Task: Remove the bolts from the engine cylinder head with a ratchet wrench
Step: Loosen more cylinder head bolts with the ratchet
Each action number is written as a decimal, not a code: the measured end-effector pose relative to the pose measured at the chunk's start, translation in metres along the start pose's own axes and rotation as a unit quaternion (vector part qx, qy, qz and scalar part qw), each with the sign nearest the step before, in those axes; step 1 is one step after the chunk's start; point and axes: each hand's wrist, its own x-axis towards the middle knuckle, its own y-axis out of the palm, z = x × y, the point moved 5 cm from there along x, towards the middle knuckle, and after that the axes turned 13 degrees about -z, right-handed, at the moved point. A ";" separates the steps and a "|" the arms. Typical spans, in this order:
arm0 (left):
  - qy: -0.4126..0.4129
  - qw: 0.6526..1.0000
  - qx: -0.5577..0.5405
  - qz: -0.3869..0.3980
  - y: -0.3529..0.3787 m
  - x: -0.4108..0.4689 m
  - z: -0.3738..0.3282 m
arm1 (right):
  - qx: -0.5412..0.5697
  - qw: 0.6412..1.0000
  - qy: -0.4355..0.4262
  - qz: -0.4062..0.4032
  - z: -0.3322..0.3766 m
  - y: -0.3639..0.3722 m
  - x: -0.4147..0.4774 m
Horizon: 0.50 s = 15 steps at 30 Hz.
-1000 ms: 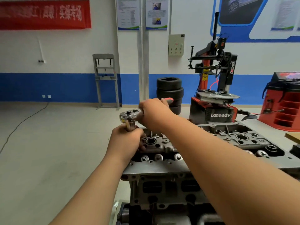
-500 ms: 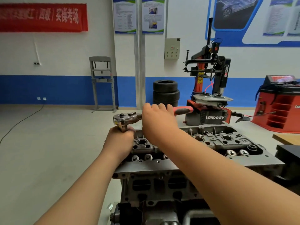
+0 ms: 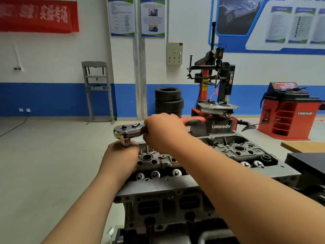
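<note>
Grey concrete floor (image 3: 44, 164), bare, spreads left of and behind the cylinder head (image 3: 237, 150). I log what I see around that head:

- Wall behind it: white above, blue band (image 3: 44, 99) below; red banner (image 3: 37, 15) far up to the left, posters (image 3: 121, 16) above.
- Grey press frame (image 3: 97, 90) behind and to the left; stacked tyres (image 3: 168, 101) straight behind; Lanpody tyre changer (image 3: 216, 95) behind to the right; red wheel balancer (image 3: 288, 111) farther right.
- Wooden bench top (image 3: 302, 147) just off its right end.

Cylinder head: bare grey metal, seated on the engine block (image 3: 167, 208), long axis running left to right and slightly away from me.

Ratchet wrench (image 3: 128, 132): above the head's far left corner. Long axis near level, left to right; chrome head at the left end, red grip (image 3: 193, 120) pointing right and a little away. Drive faces down into a chrome socket (image 3: 125, 142).

Left hand (image 3: 121, 155): at the head's left end, fingers curled round the socket directly under the wrench head. I cannot see the bolt beneath.

Right hand (image 3: 163, 132): over the head's far edge, clenched round the wrench shank between chrome head and red grip.
</note>
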 end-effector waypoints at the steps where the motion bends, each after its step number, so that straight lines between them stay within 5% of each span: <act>1: -0.001 1.000 -0.018 0.004 0.001 0.000 0.001 | 0.018 1.000 -0.003 0.011 0.002 0.013 0.011; 8: -0.007 1.000 -0.022 0.011 -0.004 0.000 0.000 | 0.167 0.985 -0.035 0.025 0.025 0.054 0.045; 15: 0.004 1.000 0.010 0.003 0.000 -0.004 -0.009 | 0.069 0.996 0.045 0.026 0.010 0.031 0.020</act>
